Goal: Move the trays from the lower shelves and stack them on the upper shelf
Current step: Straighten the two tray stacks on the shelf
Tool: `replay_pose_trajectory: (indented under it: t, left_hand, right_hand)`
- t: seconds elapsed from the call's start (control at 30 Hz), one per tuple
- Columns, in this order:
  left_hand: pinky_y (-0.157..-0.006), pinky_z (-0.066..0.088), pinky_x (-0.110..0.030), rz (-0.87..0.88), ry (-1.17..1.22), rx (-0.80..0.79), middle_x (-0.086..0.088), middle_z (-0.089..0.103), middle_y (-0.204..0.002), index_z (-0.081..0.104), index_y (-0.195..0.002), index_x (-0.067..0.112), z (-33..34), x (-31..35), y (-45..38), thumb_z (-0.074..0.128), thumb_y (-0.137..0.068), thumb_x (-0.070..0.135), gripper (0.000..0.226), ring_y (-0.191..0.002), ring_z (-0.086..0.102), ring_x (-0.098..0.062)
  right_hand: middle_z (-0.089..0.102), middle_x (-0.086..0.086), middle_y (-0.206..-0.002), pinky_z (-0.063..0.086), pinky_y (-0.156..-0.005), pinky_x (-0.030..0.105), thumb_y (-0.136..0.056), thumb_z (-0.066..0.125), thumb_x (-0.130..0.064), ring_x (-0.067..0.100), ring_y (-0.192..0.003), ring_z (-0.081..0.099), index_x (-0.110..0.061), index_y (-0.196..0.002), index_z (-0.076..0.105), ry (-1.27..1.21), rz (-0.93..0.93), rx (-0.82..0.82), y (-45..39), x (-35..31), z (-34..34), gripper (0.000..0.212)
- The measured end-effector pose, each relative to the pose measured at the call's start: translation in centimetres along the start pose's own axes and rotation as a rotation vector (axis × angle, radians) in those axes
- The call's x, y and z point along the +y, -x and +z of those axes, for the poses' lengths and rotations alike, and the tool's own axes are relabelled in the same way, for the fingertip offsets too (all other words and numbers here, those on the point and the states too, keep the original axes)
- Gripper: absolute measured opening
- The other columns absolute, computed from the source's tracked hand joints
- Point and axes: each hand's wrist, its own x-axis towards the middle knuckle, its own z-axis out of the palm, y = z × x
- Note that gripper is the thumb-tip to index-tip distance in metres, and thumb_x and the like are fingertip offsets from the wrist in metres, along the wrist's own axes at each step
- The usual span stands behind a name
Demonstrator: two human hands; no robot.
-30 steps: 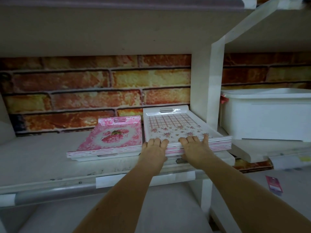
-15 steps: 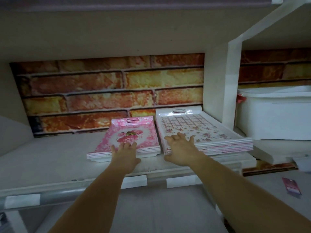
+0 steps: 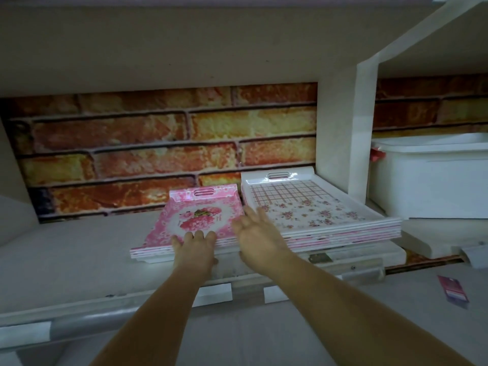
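Observation:
Two stacks of trays lie side by side on a white shelf (image 3: pixel 79 249). The left stack is several pink rose-patterned trays (image 3: pixel 195 210); the right stack is several white trays (image 3: pixel 311 207) with a red grid and small flowers. My left hand (image 3: pixel 195 247) rests on the near edge of the pink stack, fingers laid over the rim. My right hand (image 3: pixel 257 233) hovers with fingers spread over the gap between the two stacks, holding nothing.
A brick-pattern wall (image 3: pixel 158 149) backs the shelf. A white upright panel (image 3: pixel 361 133) stands right of the white trays, with a white plastic bin (image 3: pixel 433 180) beyond it. A higher shelf (image 3: pixel 184 43) overhangs. A pink tag (image 3: pixel 453 287) lies at lower right.
Both hands left the white stack's near edge and shifted left. My left hand now sits on the pink stack; my right hand has lifted off and hangs between the stacks.

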Motion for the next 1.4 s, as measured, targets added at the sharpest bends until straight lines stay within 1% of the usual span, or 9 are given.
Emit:
replay_pose_trajectory:
  t: [0.07,0.17,0.27,0.4,0.6,0.83,1.0,1.27,1.4]
  left_hand:
    - [-0.113,0.020,-0.049,0.004,0.021,0.007,-0.007,0.044,-0.136,0.032,-0.139,0.022,0.2,-0.3,-0.4,0.053,-0.092,0.039,0.054,-0.131,0.036,-0.027]
    - [-0.108,0.025,-0.041,0.001,0.049,0.034,-0.004,0.048,-0.131,0.034,-0.139,0.026,0.7,-0.6,-1.0,0.053,-0.092,0.039,0.053,-0.126,0.040,-0.024]
    - [-0.104,0.028,-0.038,0.004,0.065,0.062,-0.003,0.050,-0.128,0.035,-0.137,0.028,1.0,-0.8,-1.4,0.051,-0.094,0.031,0.046,-0.123,0.042,-0.022]
    - [-0.101,0.030,-0.038,0.004,0.052,0.086,-0.003,0.051,-0.128,0.036,-0.136,0.028,1.0,-0.7,-1.2,0.050,-0.095,0.025,0.043,-0.123,0.043,-0.022]
    - [-0.100,0.031,-0.037,-0.004,0.029,0.094,-0.002,0.050,-0.128,0.036,-0.135,0.027,1.0,-0.4,-0.9,0.050,-0.095,0.022,0.043,-0.123,0.042,-0.021]
    - [-0.100,0.030,-0.040,-0.013,0.074,0.081,-0.005,0.050,-0.125,0.038,-0.132,0.026,0.9,-0.1,-1.2,0.043,-0.099,0.023,0.034,-0.121,0.042,-0.023]
    - [-0.101,0.029,-0.042,-0.006,0.077,0.083,-0.006,0.050,-0.126,0.038,-0.132,0.025,0.9,-0.3,-1.0,0.044,-0.098,0.019,0.036,-0.122,0.041,-0.024]
    - [-0.102,0.029,-0.041,-0.004,0.081,0.093,-0.007,0.050,-0.127,0.037,-0.134,0.025,0.9,-0.2,-0.8,0.041,-0.099,0.019,0.036,-0.122,0.041,-0.024]
    - [-0.103,0.029,-0.042,-0.002,0.067,0.088,-0.007,0.050,-0.127,0.036,-0.134,0.025,0.8,-0.3,-0.9,0.045,-0.097,0.016,0.039,-0.122,0.041,-0.025]
  right_hand:
    - [0.031,0.017,-0.151,0.008,-0.121,0.041,-0.094,0.046,-0.009,0.028,-0.146,0.012,-0.002,-0.146,0.029,-0.062,-0.034,-0.045,-1.4,-1.7,0.2,0.055]
    - [0.039,0.019,-0.144,0.021,-0.116,0.040,-0.095,0.047,-0.009,0.031,-0.137,0.029,0.002,-0.141,0.033,-0.131,-0.011,-0.121,-3.1,-3.0,1.7,0.049]
    - [0.044,0.023,-0.138,0.023,-0.113,0.041,-0.097,0.039,-0.007,0.034,-0.129,0.040,0.004,-0.138,0.036,-0.162,0.052,-0.154,-4.0,-3.1,2.8,0.042]
    - [0.049,0.021,-0.134,0.032,-0.105,0.040,-0.098,0.038,-0.006,0.033,-0.124,0.046,0.005,-0.134,0.042,-0.156,0.049,-0.162,-4.1,-2.8,2.5,0.038]
    - [0.048,0.022,-0.134,0.032,-0.105,0.041,-0.097,0.040,-0.004,0.033,-0.124,0.045,0.005,-0.134,0.041,-0.132,0.029,-0.158,-3.8,-2.6,2.7,0.039]
    - [0.048,0.020,-0.135,0.034,-0.103,0.039,-0.097,0.036,-0.003,0.033,-0.124,0.046,0.002,-0.136,0.040,-0.139,0.012,-0.154,-4.1,-2.2,2.8,0.040]
    - [0.048,0.020,-0.136,0.035,-0.103,0.038,-0.096,0.038,-0.002,0.033,-0.124,0.046,0.002,-0.137,0.039,-0.101,-0.015,-0.159,-4.0,-2.3,2.7,0.040]
    - [0.049,0.019,-0.134,0.037,-0.101,0.037,-0.094,0.040,0.002,0.030,-0.122,0.048,0.000,-0.136,0.039,-0.087,-0.048,-0.159,-4.0,-2.0,2.9,0.042]
    - [0.049,0.018,-0.134,0.037,-0.101,0.036,-0.094,0.040,0.002,0.030,-0.123,0.048,-0.001,-0.137,0.039,-0.090,-0.045,-0.151,-4.0,-2.0,2.9,0.043]
